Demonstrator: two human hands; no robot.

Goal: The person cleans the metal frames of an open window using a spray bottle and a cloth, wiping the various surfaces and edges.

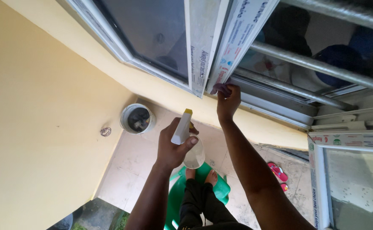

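Two bare arms reach into view from below, with no sleeves, watch, bracelets or gloves on them. The left hand [172, 145] and right hand [228, 101] carry no rings that can be made out. Lower down, the person wears dark, close-fitting trousers that end at the ankles. Both feet are bare, without shoes or socks, toes showing.

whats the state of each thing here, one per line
spray bottle: held upright in the left hand, clear body
cloth: pressed on the window frame by the right hand
sliding window: partly open
bucket: upright on the floor, no lid
green chair: stood on, bare feet
pink sandals: lying on the tiles, unworn
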